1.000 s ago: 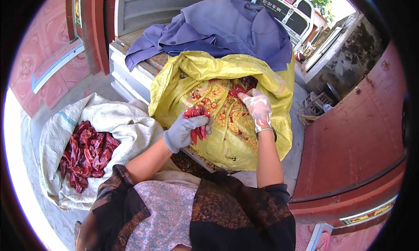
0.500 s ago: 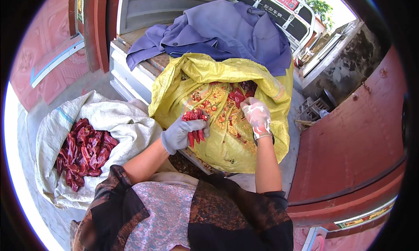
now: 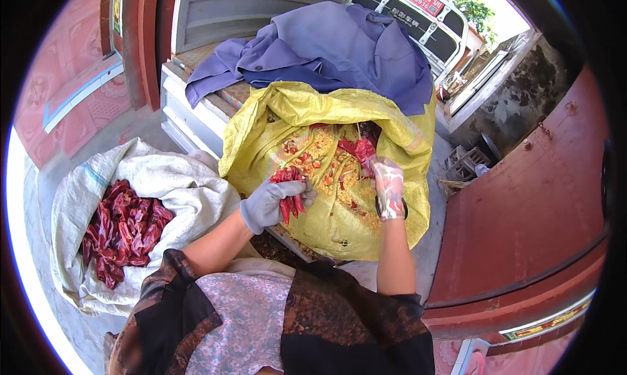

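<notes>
In a grey glove, my left hand (image 3: 266, 205) is closed around a bunch of dried red chilies (image 3: 285, 212), their tips hanging below the fingers. My right hand (image 3: 390, 184), in a white and pink patterned glove, has its fingers closed on a dried red chili (image 3: 363, 150) at the mouth of the yellow woven sack (image 3: 313, 234). Yellow chili seeds (image 3: 326, 143) and red bits cover the sack's inner face. More dark red chilies sit deeper in the opening, partly hidden by its folded rim.
At the left, a white woven sack (image 3: 196, 192) stands open with dried red chilies (image 3: 124, 228) inside. A purple-blue cloth garment (image 3: 333, 45) lies behind the yellow sack on a grey truck bed (image 3: 241, 13). A dark red metal door (image 3: 522, 212) is at the right.
My right hand has shifted slightly right and down and turned, with the red chili at its fingertips. My left hand keeps its bunch in nearly the same place.
</notes>
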{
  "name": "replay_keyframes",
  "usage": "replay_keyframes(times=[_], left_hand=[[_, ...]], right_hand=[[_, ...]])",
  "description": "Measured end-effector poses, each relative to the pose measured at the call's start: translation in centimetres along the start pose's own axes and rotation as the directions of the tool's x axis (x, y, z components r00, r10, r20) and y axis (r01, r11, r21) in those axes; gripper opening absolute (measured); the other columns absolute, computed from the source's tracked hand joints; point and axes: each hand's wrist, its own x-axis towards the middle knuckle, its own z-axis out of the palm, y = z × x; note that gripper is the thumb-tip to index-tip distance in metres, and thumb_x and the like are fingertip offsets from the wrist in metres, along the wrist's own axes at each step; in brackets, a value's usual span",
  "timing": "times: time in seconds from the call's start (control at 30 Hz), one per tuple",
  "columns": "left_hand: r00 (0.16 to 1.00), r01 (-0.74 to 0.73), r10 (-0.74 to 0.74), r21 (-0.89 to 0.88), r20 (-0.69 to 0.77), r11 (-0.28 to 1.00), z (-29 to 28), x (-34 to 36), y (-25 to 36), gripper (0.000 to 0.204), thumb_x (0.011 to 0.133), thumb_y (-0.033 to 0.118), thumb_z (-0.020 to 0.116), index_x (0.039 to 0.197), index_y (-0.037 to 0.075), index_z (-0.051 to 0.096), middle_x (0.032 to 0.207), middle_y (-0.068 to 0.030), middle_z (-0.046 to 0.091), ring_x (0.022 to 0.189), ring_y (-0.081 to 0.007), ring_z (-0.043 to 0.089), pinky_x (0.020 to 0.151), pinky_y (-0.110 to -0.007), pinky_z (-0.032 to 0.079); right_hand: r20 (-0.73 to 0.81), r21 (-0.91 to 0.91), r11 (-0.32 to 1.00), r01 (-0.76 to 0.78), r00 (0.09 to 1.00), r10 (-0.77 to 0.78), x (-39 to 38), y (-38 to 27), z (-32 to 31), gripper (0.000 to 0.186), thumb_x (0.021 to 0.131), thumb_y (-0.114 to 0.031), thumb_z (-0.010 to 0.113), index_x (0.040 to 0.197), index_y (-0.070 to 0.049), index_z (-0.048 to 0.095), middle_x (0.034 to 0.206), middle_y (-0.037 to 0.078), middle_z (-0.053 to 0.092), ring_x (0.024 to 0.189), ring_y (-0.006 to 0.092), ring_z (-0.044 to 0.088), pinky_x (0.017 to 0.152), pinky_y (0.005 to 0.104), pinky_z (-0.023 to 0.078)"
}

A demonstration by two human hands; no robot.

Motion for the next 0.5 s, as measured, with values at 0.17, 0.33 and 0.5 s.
replay_keyframes(times=[0.17,0.33,0.5], left_hand=[[0.991,-0.130,0.132,0.161,0.002,0.978,2.9,0.7,-0.2,0.033,0.084,0.000,0.059,0.116,-0.001,0.053,0.107,-0.0125,0.062,0.099,-0.0233,0.060,0.084,-0.035,0.050],[0.982,-0.168,0.190,0.385,-0.019,0.908,3.4,0.6,-1.0,0.037,0.077,0.001,0.067,0.111,0.004,0.052,0.095,-0.0046,0.062,0.086,-0.0127,0.060,0.077,-0.026,0.049],[0.967,-0.187,0.233,0.339,-0.099,0.922,4.3,0.1,-0.9,0.036,0.073,-0.002,0.070,0.103,0.006,0.052,0.091,-0.0023,0.060,0.081,-0.0099,0.058,0.070,-0.025,0.048]], right_hand=[[0.308,0.499,0.798,-0.337,0.930,0.200,-8.6,-2.7,2.0,0.014,0.086,-0.014,0.059,0.094,-0.001,0.059,0.066,0.007,0.062,0.039,0.0056,0.042,0.035,0.0181,0.028],[-0.010,0.013,0.970,0.242,0.970,-0.242,-11.9,-1.8,6.2,0.012,0.081,-0.012,0.065,0.077,-0.003,0.058,0.060,0.001,0.056,0.047,0.0076,0.039,0.043,0.0236,0.032],[0.120,-0.194,0.915,0.352,0.935,-0.334,-11.9,-4.6,3.4,0.017,0.081,-0.015,0.068,0.081,0.000,0.060,0.060,0.006,0.058,0.052,0.0125,0.052,0.050,0.0284,0.041]])
